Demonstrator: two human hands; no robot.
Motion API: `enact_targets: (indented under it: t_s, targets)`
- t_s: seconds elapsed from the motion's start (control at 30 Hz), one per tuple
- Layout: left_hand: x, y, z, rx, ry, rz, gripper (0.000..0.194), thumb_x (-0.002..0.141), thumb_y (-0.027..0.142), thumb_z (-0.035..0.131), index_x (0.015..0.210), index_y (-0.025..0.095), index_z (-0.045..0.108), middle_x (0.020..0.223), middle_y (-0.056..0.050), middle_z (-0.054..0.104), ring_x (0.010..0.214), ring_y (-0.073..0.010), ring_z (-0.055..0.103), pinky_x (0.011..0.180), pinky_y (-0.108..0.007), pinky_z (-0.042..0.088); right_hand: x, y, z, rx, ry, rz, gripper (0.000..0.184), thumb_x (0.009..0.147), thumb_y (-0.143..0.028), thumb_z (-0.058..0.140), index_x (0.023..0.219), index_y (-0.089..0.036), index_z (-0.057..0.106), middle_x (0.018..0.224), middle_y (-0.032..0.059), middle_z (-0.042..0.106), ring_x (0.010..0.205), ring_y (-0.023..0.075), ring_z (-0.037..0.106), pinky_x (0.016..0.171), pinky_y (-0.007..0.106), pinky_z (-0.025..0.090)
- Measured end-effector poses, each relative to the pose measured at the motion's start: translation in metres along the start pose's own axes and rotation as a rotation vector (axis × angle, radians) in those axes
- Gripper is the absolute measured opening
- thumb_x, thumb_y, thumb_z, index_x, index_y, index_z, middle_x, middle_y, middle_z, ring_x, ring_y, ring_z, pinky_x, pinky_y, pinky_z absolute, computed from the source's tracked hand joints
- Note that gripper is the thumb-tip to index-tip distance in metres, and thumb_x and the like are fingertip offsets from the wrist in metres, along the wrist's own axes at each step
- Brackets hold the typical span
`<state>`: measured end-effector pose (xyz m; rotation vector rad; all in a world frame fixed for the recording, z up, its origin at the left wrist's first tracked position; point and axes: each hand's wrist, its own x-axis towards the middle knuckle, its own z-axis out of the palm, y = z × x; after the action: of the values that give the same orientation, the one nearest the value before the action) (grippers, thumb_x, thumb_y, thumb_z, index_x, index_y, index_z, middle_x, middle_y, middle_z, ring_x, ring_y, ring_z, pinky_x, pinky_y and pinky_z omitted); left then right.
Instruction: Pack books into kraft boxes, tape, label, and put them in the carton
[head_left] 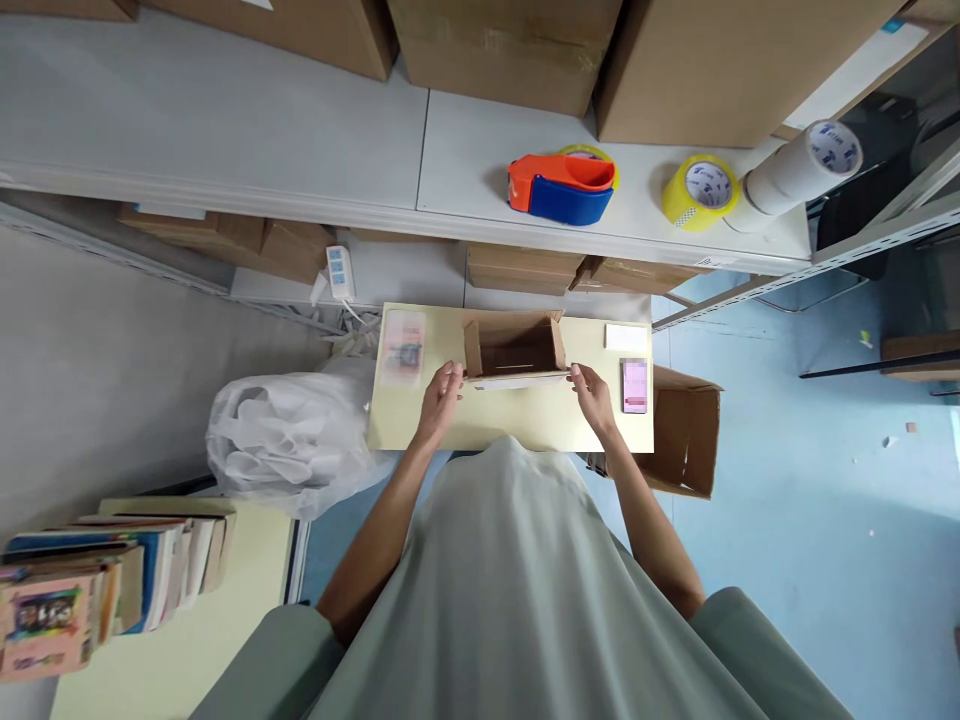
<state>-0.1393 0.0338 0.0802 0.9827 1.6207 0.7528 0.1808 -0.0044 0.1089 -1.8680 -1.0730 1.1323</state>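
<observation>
The yellow table is narrow, so it gives you little room: if you push things sideways, they could slip off its right edge, toward the larger open carton that stands lower, just beyond it. The smaller cardboard box on the table, with its opening showing to you, could twist or bend, I judge, because you have it only at its near edge while the far side has no hand on it. Its flaps stand up unfastened, and they may fold inward if you press unevenly. As for position, the box lies between your two hands and a little ahead of them. Your left hand pinches the left end of the near edge, and your right hand pinches the right end; how firmly, I cannot tell. The smallest concern is the phone, near your right hand on its outer side: an outward swing could knock it.
</observation>
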Motion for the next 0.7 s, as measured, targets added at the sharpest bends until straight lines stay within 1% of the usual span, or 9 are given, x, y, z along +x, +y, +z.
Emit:
enact_targets:
  t_s: [0.1, 0.2, 0.27, 0.3, 0.37, 0.43, 0.53, 0.6, 0.7]
  targets:
    - [-0.005, -0.001, 0.009, 0.126, -0.039, -0.091, 0.083, 0.096, 0.070, 0.071, 0.156, 0.015, 0.057, 0.129, -0.018, 0.081, 0.126, -0.0362, 0.074, 0.100, -0.044, 0.058, -0.001, 0.004, 0.009, -0.082, -0.018, 0.054, 0.082, 0.093, -0.090, 0.059, 0.130, -0.018, 0.075, 0.130, 0.0210, 0.082, 0.126, 0.0362, 0.077, 0.105, 0.049, 0.061]
    - [-0.007, -0.005, 0.019, 0.311, -0.023, -0.145, 0.095, 0.084, 0.073, 0.083, 0.155, 0.015, 0.056, 0.128, -0.019, 0.082, 0.132, -0.0416, 0.072, 0.106, -0.047, 0.053, 0.000, 0.012, 0.021, -0.222, -0.042, 0.135, 0.079, 0.087, -0.089, 0.071, 0.125, -0.021, 0.074, 0.120, 0.0204, 0.085, 0.118, 0.0382, 0.080, 0.103, 0.051, 0.060]
    - [-0.007, -0.009, 0.022, 0.379, -0.003, -0.153, 0.096, 0.079, 0.071, 0.087, 0.152, 0.017, 0.057, 0.126, -0.019, 0.082, 0.135, -0.0433, 0.071, 0.107, -0.046, 0.052, 0.000, 0.018, 0.027, -0.294, -0.032, 0.146, 0.075, 0.084, -0.086, 0.078, 0.123, -0.022, 0.073, 0.115, 0.0191, 0.086, 0.116, 0.0397, 0.081, 0.102, 0.052, 0.059]
    - [-0.006, -0.011, 0.023, 0.385, 0.004, -0.157, 0.092, 0.080, 0.069, 0.087, 0.150, 0.017, 0.058, 0.125, -0.019, 0.083, 0.134, -0.0431, 0.071, 0.107, -0.046, 0.053, 0.001, 0.020, 0.028, -0.322, -0.025, 0.142, 0.073, 0.083, -0.084, 0.080, 0.123, -0.023, 0.072, 0.113, 0.0188, 0.086, 0.115, 0.0406, 0.081, 0.102, 0.052, 0.059]
    - [-0.002, -0.018, 0.021, 0.350, 0.011, -0.163, 0.078, 0.085, 0.064, 0.083, 0.146, 0.019, 0.060, 0.121, -0.017, 0.084, 0.131, -0.0410, 0.074, 0.107, -0.046, 0.054, 0.002, 0.023, 0.029, -0.364, -0.024, 0.134, 0.069, 0.084, -0.079, 0.081, 0.123, -0.024, 0.071, 0.111, 0.0187, 0.086, 0.115, 0.0420, 0.081, 0.101, 0.053, 0.059]
    - [0.004, -0.025, 0.017, 0.259, 0.014, -0.150, 0.059, 0.092, 0.058, 0.076, 0.137, 0.022, 0.064, 0.114, -0.015, 0.084, 0.126, -0.0376, 0.077, 0.106, -0.046, 0.056, 0.004, 0.027, 0.025, -0.366, -0.036, 0.122, 0.063, 0.087, -0.077, 0.078, 0.122, -0.025, 0.070, 0.110, 0.0180, 0.086, 0.114, 0.0416, 0.081, 0.102, 0.055, 0.059]
    - [0.012, -0.037, 0.006, 0.047, 0.000, -0.147, 0.038, 0.095, 0.049, 0.069, 0.121, 0.021, 0.065, 0.109, -0.014, 0.082, 0.113, -0.0312, 0.081, 0.101, -0.044, 0.063, 0.008, 0.035, 0.016, -0.203, -0.065, 0.116, 0.058, 0.093, -0.079, 0.066, 0.114, -0.025, 0.068, 0.105, 0.0149, 0.085, 0.108, 0.0366, 0.082, 0.097, 0.053, 0.063]
    - [0.016, -0.043, -0.001, -0.086, 0.006, -0.160, 0.033, 0.094, 0.046, 0.069, 0.113, 0.020, 0.063, 0.110, -0.013, 0.081, 0.105, -0.0277, 0.083, 0.099, -0.043, 0.065, 0.010, 0.043, 0.010, -0.051, -0.094, 0.132, 0.060, 0.091, -0.083, 0.062, 0.103, -0.025, 0.066, 0.101, 0.0130, 0.084, 0.103, 0.0330, 0.082, 0.091, 0.050, 0.067]
    - [0.020, -0.048, -0.008, -0.184, 0.041, -0.189, 0.033, 0.088, 0.047, 0.073, 0.102, 0.019, 0.063, 0.105, -0.011, 0.079, 0.101, -0.0260, 0.082, 0.100, -0.044, 0.066, 0.011, 0.056, 0.005, 0.076, -0.132, 0.171, 0.064, 0.083, -0.087, 0.068, 0.089, -0.023, 0.064, 0.097, 0.0112, 0.083, 0.097, 0.0295, 0.082, 0.086, 0.046, 0.069]
